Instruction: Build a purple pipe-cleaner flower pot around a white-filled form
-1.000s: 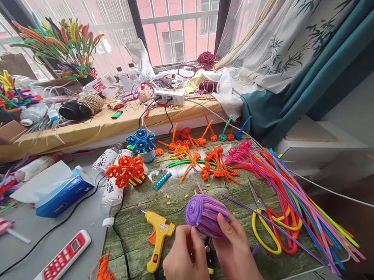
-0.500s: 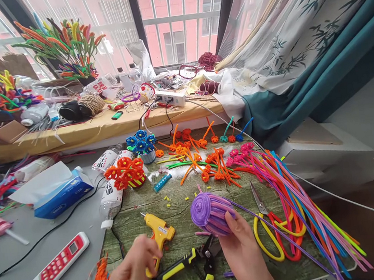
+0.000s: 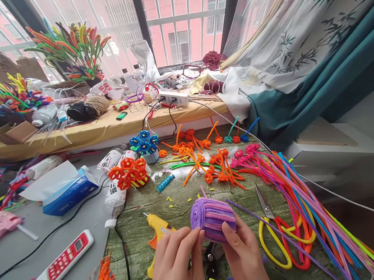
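Observation:
A small pot covered in purple and pink pipe cleaners lies on its side, its spiral-coiled end facing left. My right hand grips it from the right, thumb across the stripes. My left hand pinches with thumb and forefinger at the lower edge of the coiled end; whether a loose tip is between the fingertips cannot be seen. Behind my left hand, a yellow glue gun is partly covered. Pliers lie below the pot, mostly hidden. Scissors with yellow and red handles rest right of my right hand.
A bundle of long pipe cleaners spreads along the right side. Orange pipe-cleaner flowers lie behind the pot, beside orange and blue flower pots. At left are a tissue pack, a remote control and a black cord.
My left hand has moved right and up from over the glue gun to the coiled end of the pot, fingers now pinched. The pot has turned slightly in my right hand.

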Action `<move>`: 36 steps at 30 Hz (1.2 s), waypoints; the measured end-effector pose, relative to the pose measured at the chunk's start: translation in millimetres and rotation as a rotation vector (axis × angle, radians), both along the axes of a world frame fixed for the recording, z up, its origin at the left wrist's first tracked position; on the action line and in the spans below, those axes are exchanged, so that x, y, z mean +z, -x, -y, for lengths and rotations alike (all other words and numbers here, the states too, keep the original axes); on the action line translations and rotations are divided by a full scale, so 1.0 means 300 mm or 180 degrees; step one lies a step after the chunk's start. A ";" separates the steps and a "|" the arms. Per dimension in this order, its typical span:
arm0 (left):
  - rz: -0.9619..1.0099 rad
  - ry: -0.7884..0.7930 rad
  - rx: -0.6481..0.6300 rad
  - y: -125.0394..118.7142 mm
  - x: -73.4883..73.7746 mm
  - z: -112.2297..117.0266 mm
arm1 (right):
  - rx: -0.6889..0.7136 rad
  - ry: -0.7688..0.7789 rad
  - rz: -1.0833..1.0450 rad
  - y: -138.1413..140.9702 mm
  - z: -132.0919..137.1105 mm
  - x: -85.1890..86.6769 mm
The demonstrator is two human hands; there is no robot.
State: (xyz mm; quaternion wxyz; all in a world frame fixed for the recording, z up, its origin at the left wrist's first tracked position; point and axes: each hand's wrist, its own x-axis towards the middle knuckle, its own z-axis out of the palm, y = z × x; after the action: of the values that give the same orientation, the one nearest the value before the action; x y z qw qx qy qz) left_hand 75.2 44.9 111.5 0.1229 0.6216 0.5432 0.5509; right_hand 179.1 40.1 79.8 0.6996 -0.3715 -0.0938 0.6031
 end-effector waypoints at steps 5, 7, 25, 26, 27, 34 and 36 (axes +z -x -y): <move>0.0589 0.0547 0.0024 -0.002 0.013 -0.001 | 0.0112 0.0004 -0.0121 -0.001 -0.007 -0.002; 0.0882 0.0901 -0.0003 0.019 0.012 -0.010 | 0.0141 0.0013 -0.0182 -0.008 -0.010 -0.007; -0.0245 0.0730 -0.0075 0.079 0.006 -0.055 | 0.0797 -0.0058 -0.0119 -0.092 -0.035 -0.019; -0.0177 0.0740 -0.0173 0.060 0.013 -0.047 | 0.0814 -0.0074 -0.0070 -0.093 -0.035 -0.015; -0.0113 0.0757 -0.0246 0.045 0.018 -0.041 | 0.0835 -0.0088 -0.0022 -0.095 -0.035 -0.012; 0.0214 0.0868 -0.0463 0.014 0.048 -0.034 | 0.0987 -0.0213 0.0330 -0.124 -0.032 -0.009; 0.0373 0.0988 -0.0535 0.012 0.053 -0.030 | 0.1030 -0.0250 0.0391 -0.131 -0.031 -0.007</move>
State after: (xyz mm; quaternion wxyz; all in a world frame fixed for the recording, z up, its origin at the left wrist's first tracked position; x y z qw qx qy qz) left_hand 71.6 53.8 127.4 0.2943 0.6052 0.5598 0.4835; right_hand 218.3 49.4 77.7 0.6004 -0.3601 -0.2185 0.6798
